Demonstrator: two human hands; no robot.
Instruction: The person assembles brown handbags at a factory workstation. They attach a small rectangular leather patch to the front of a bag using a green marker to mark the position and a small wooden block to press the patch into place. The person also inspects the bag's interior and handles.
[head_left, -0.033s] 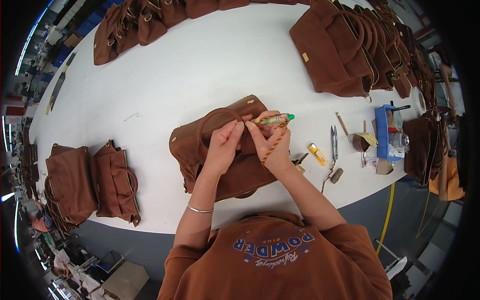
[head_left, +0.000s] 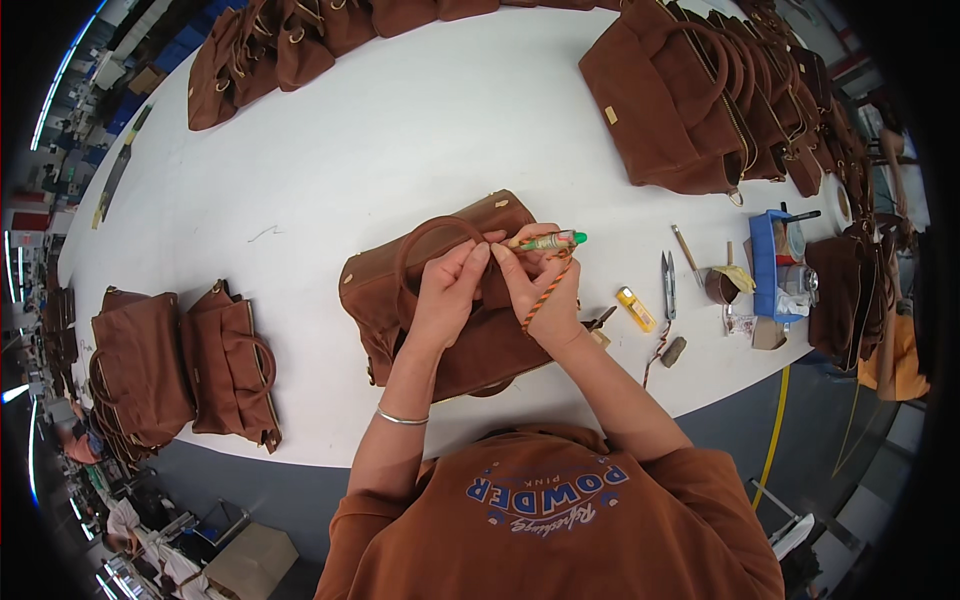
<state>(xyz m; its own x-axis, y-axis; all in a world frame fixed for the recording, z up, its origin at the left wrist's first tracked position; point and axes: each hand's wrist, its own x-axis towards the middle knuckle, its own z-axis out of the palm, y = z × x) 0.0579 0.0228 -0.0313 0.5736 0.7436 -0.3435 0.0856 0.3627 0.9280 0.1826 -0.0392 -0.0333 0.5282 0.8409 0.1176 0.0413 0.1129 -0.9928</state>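
One brown bag (head_left: pixel 470 352) lies at the dial's centre on a white table (head_left: pixel 330 160), its handle (head_left: pixel 401 272) curving past the left hand (head_left: pixel 446 295) at ten o'clock. The right hand (head_left: pixel 541 292) grasps a pen-like tool (head_left: pixel 548 241), green end toward three o'clock, while the left presses thumb and finger together (whether they pinch anything, I cannot tell). More brown bags (head_left: pixel 145 370) rest at eight, a yellow box (head_left: pixel 636 309) at three.
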